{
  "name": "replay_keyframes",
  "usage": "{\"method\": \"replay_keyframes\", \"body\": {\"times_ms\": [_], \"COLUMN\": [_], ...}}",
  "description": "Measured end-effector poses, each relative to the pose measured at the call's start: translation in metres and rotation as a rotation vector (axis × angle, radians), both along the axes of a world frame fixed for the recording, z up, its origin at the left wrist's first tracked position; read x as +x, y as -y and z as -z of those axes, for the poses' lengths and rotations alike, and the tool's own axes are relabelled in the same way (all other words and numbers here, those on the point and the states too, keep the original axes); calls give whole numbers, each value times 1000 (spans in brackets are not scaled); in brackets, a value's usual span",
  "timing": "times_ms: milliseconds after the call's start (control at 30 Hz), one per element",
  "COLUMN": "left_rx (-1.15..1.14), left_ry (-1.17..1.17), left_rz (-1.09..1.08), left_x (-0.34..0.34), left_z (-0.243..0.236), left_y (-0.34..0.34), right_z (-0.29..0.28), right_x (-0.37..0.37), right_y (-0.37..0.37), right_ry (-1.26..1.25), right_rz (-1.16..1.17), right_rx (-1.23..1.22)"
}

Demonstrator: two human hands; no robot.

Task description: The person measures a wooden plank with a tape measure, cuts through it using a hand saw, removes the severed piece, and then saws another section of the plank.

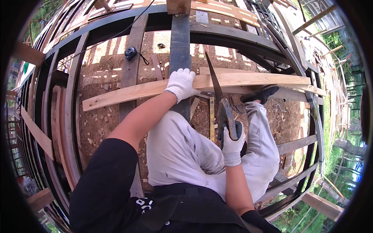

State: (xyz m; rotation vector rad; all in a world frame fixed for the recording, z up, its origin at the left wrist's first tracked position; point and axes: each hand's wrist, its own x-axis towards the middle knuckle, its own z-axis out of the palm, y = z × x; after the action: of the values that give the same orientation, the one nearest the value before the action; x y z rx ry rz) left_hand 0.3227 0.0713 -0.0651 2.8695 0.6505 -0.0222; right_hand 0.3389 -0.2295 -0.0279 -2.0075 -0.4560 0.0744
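A long pale wooden board (134, 94) lies across dark beams in front of me. My left hand (181, 84), in a white knit glove, is closed over the board near its middle, fingers wrapped over the far edge. My right hand (234, 143), gloved likewise, grips the dark handle of a handsaw (216, 86). The saw's long blade points away from me and crosses the board to the right of my left hand. Whether its teeth are in the wood I cannot tell. A second pale board (318, 90) shows at the right end, partly covered by the first.
A dark tape measure (131, 53) with a strap sits on a beam at the upper left. Dark beams (180, 42) form an open frame over bare ground scattered with wood scraps. A yellow level-like bar (212, 116) lies below the board. My right foot (260, 94) rests near the board's right part.
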Motion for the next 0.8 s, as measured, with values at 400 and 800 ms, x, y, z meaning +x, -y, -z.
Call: {"method": "replay_keyframes", "body": {"times_ms": [400,800], "left_rx": [-36,76], "left_ry": [21,13], "left_rz": [22,-30], "left_x": [8,17], "left_z": [2,2], "left_y": [-7,-5], "right_z": [13,17], "right_x": [29,30], "right_y": [-26,-33], "right_ry": [-130,-127], "right_rz": [-118,-164], "right_rx": [65,76]}}
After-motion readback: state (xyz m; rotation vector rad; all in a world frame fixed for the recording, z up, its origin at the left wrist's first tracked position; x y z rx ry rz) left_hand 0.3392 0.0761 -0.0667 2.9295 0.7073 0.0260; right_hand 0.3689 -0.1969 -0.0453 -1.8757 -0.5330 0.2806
